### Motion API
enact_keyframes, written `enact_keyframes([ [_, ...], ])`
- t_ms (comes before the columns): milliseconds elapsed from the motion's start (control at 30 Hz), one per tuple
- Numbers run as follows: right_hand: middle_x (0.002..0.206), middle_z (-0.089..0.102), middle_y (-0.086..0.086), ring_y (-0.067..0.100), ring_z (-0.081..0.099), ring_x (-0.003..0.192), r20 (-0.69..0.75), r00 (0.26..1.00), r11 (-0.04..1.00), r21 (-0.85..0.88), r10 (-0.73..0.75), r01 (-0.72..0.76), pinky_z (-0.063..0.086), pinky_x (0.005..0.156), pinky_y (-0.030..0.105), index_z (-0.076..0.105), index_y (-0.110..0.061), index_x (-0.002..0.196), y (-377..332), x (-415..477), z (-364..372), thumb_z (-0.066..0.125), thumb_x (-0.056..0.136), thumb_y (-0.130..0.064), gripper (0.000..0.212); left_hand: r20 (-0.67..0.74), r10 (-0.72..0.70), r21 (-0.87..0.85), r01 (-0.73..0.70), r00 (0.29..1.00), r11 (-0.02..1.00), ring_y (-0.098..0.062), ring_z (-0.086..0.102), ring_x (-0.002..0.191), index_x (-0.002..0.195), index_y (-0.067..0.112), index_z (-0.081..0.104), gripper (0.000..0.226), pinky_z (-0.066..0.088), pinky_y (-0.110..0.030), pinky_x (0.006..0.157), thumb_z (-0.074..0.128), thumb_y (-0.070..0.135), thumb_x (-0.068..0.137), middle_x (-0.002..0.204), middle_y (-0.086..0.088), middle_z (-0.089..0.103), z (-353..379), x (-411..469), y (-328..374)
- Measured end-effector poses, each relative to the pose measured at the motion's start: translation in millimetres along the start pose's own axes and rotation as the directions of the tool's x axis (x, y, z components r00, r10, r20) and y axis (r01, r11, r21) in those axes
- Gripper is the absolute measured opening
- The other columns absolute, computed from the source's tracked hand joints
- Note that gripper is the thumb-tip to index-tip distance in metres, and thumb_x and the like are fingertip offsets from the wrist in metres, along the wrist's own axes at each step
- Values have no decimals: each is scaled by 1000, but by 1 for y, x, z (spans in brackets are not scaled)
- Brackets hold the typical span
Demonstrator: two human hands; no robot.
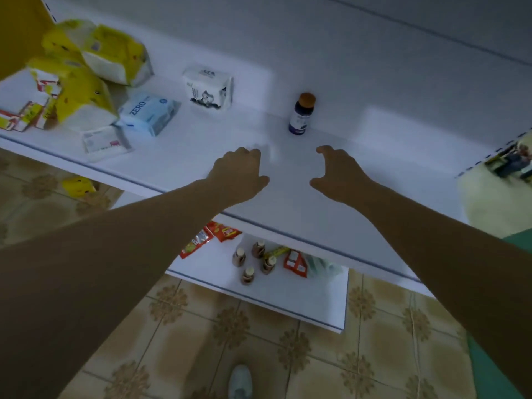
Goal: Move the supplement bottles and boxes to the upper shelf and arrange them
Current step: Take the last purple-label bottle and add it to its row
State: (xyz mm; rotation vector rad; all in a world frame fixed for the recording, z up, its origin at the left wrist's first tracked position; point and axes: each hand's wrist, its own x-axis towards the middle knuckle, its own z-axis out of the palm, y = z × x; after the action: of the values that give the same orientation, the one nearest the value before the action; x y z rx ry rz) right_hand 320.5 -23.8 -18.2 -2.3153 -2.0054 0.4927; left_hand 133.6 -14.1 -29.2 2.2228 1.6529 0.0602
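Looking down at white store shelving w/ tiled floor below. Task appearing barely begun: just one dark supplement bottle w/ brown cap (301,114) standing upright on upper shelf (359,156), near back wall. Four small brown bottles (253,262) waiting upright on lower shelf (288,300), beside red snack packets (210,237) and a red-and-white box (295,263); all needing moving up, then lining up. Tissue packs (95,70) crowding upper shelf's left end, well apart from the bottle.

Reaching forward w/ both bare arms over upper shelf's front part. Left hand (240,175) hovering palm down, fingers curled, grip loose, holding nothing. Right hand (336,175) mirroring it, thumb spread, fingers half bent, also empty. Both hands short of the bottle, not touching it.
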Motion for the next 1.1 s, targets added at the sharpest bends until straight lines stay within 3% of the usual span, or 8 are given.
enact_keyframes([
  [300, 140, 38, 21, 39, 45, 125, -63, 996, 998, -22, -55, 54, 42, 102, 42, 20, -12, 149, 1, 147, -6, 64, 87, -25, 77, -27, 36, 81, -33, 999, 996, -34, 47, 118, 127, 7, 43, 46, 38, -40, 96, 48, 37, 92, 127, -16, 49, 20, 99, -14],
  [400, 140, 38, 20, 40, 48, 121, -110, 989, 995, 9, -99, 101, 44, 100, 43, 33, -10, 140, -5, 184, -3, 62, 88, -26, 62, -48, 25, 57, -22, 999, 998, -34, 46, 117, 123, 7, 44, 42, 37, -39, 96, 47, 36, 93, 126, -15, 48, 20, 126, -20],
  [567, 143, 20, 22, 39, 45, 120, -151, 987, 998, -33, -61, 56, 37, 107, 38, 34, -4, 138, -5, 216, 4, 53, 94, -19, 50, -64, 39, 19, -38, 997, 999, -33, 47, 116, 123, 8, 44, 40, 37, -39, 95, 47, 34, 93, 126, -14, 48, 29, 146, -23],
  [667, 138, 31, 23, 37, 49, 116, -214, 976, 999, 17, -33, 37, 38, 99, 35, 40, 0, 132, -3, 218, -1, 57, 92, -15, 45, -53, 35, 19, -34, 998, 999, -33, 46, 118, 124, 8, 43, 42, 37, -39, 95, 47, 35, 93, 126, -14, 48, 36, 148, -26],
  [767, 129, 47, 24, 36, 51, 113, -160, 986, 998, 25, -50, 54, 43, 88, 36, 43, 0, 127, -6, 202, -9, 64, 88, -19, 49, -45, 8, -6, -8, 999, 1000, -35, 46, 119, 125, 7, 43, 43, 38, -39, 95, 49, 33, 92, 126, -16, 48, 41, 142, -31],
  [900, 119, 57, 17, 23, 53, 89, 25, 991, 988, 89, -129, 127, 40, 55, 19, 52, -7, 120, -18, 159, -20, 68, 85, -25, 43, -10, -61, -95, 59, 998, 994, -35, 44, 123, 135, 6, 35, 59, 38, -41, 98, 57, 36, 89, 135, -16, 44, 40, 117, -28],
  [1033, 115, 63, 10, 19, 55, 85, 79, 977, 964, 196, -200, 181, 39, 53, 18, 57, -13, 116, -43, 108, -40, 69, 83, -32, 40, 24, -78, -406, 81, 997, 910, -28, 46, 125, 144, 10, 26, 85, 44, -34, 97, 74, 29, 77, 141, -11, 44, 7, 77, -12],
  [1100, 117, 63, 9, 20, 58, 89, 74, 973, 947, 257, -219, 194, 44, 57, 21, 57, -14, 119, -58, 81, -57, 66, 85, -37, 42, 37, -54, -526, 66, 998, 848, -25, 51, 120, 141, 10, 32, 84, 42, -27, 91, 79, 23, 73, 135, -9, 51, -13, 52, -9],
])
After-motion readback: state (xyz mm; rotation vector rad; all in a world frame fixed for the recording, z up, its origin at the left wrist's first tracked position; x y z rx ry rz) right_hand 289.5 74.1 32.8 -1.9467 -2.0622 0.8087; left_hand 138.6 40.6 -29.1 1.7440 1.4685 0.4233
